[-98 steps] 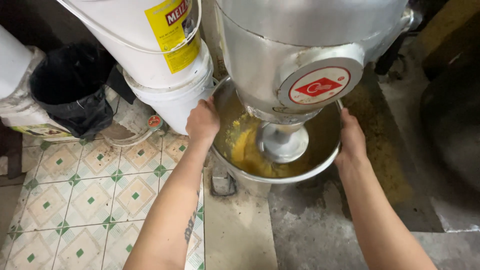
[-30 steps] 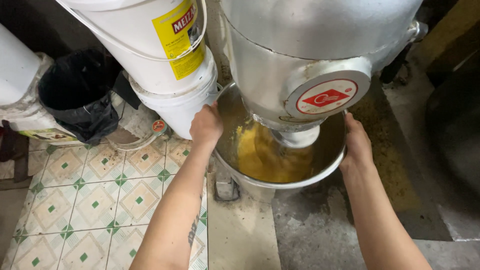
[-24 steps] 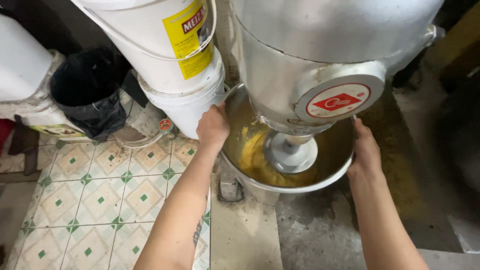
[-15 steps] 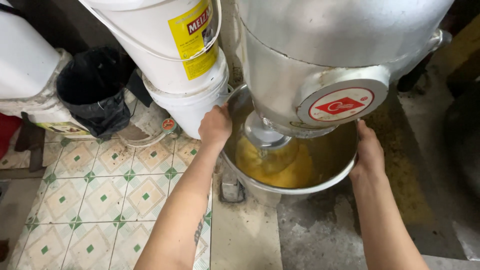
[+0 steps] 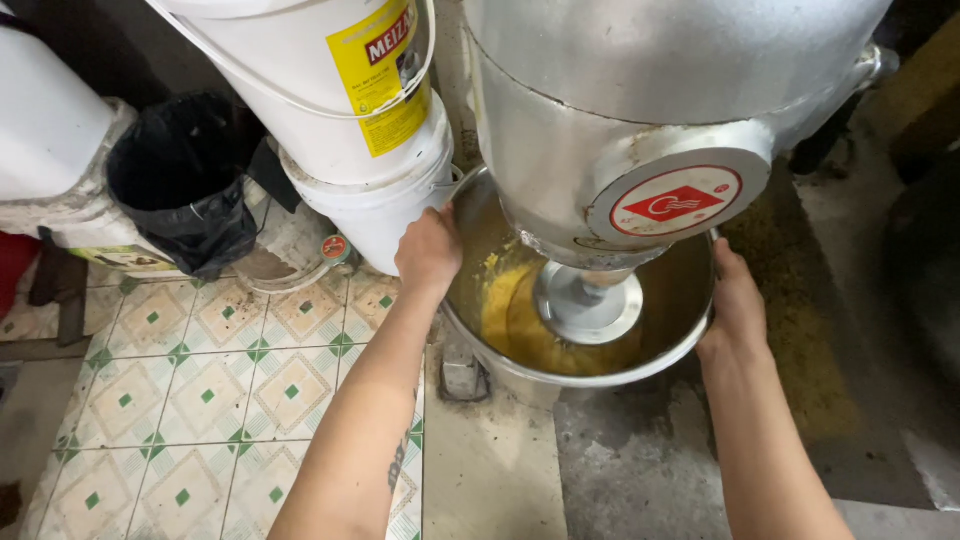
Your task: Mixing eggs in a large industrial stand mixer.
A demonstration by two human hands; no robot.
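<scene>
My left hand and right hand each clasp the steel mixing bowl at opposite rims; batter-laden, probably heavy, slick.

— What am I gripping here?

— A round steel mixing bowl, seated upright under the grey mixer head, yellow batter smeared up its inner left wall.

— And where on it?

— Opposite sides of the rim (the far edge is hidden from me).
</scene>
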